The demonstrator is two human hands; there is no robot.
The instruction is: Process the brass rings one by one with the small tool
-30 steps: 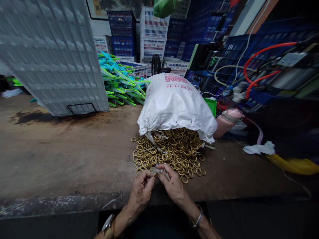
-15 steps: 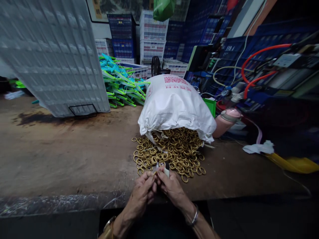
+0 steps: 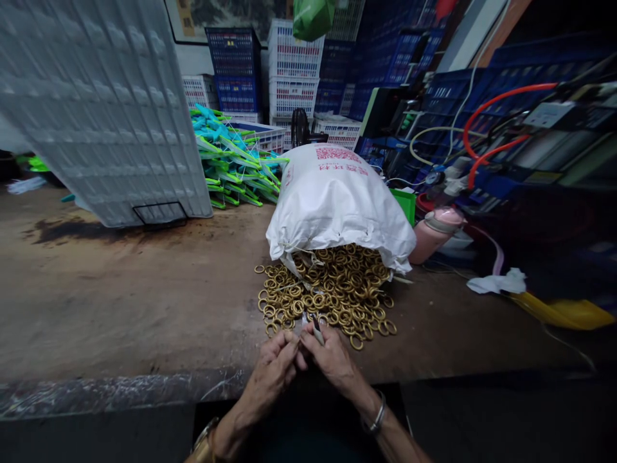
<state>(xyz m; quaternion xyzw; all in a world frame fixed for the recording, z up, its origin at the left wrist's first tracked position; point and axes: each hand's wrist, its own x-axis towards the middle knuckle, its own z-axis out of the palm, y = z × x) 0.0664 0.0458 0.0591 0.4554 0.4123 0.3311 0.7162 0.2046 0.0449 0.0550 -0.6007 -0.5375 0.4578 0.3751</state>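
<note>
A white woven sack [image 3: 337, 199] lies on its side on the worn workbench [image 3: 120, 302], and several brass-coloured rings [image 3: 332, 292] spill from its mouth. My left hand [image 3: 274, 366] and my right hand [image 3: 332, 357] meet at the near edge of the ring pile, fingers pinched together. The right hand grips a small dark tool with a pale tip [image 3: 317, 329]. The left hand's fingertips press against it, pinching something too small to name. A watch sits on my left wrist and a bangle on my right.
A large grey ribbed panel [image 3: 106, 109] leans at the back left. Behind the sack sit a heap of green and teal plastic pieces [image 3: 231, 161] and stacked blue and white crates [image 3: 294, 64]. A pink bottle [image 3: 436, 233], red hoses and machinery crowd the right.
Both hands have drawn slightly closer together and toward me; the tool's tip tilted. The sack and rings lie as before.
</note>
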